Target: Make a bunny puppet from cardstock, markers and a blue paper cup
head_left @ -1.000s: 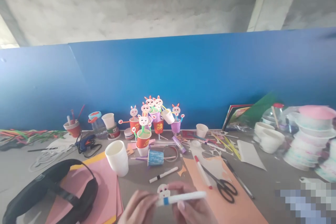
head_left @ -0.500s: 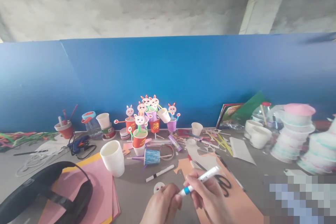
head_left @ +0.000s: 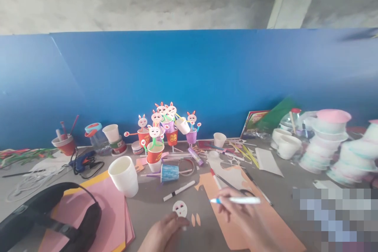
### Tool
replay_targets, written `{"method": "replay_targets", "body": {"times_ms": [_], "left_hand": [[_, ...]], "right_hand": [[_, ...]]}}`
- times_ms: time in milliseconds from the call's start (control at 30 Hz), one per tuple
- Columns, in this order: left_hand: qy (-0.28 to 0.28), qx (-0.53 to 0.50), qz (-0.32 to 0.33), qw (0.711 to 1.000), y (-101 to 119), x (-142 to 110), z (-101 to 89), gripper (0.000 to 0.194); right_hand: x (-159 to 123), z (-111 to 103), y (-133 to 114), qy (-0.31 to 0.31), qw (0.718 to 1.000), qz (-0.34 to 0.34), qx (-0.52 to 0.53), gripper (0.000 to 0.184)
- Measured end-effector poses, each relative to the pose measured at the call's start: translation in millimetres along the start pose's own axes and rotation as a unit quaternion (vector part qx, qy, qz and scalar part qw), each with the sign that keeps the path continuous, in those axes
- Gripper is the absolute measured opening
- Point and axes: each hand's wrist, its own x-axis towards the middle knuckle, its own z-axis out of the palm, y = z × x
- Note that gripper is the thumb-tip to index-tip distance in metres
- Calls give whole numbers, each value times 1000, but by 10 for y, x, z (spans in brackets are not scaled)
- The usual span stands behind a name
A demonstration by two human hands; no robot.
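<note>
At the lower centre of the frame, the right hand [head_left: 243, 214] is gripping the marker [head_left: 248, 200], its blue end pointing left above the orange sheet [head_left: 233, 236]. The left hand [head_left: 161, 233] is curling at the lower edge of the paper face [head_left: 180, 207]; whether it is gripping anything, I cannot tell. Two slips [head_left: 198, 220] are lying just right of the face. For neat marks, the left fingertips should be pressing only the rim, with the marker moving lightly.

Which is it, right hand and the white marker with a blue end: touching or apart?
Touching; head view shows the right hand gripping the white marker near its blue end.
</note>
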Motion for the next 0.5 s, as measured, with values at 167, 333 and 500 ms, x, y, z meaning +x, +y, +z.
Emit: {"method": "replay_targets", "body": {"times_ms": [167,333,500], "left_hand": [[-24,73,11,997,50,168,-111,19],[-2,179,69,981,-57,247,-12,16],[-9,196,164,967,-164,280,-9,28]], "right_hand": [[38,368,322,-77,997,17,-14,28],[74,419,451,-52,997,1,-54,23],[74,438,631,-45,997,-13,-56,17]]}}
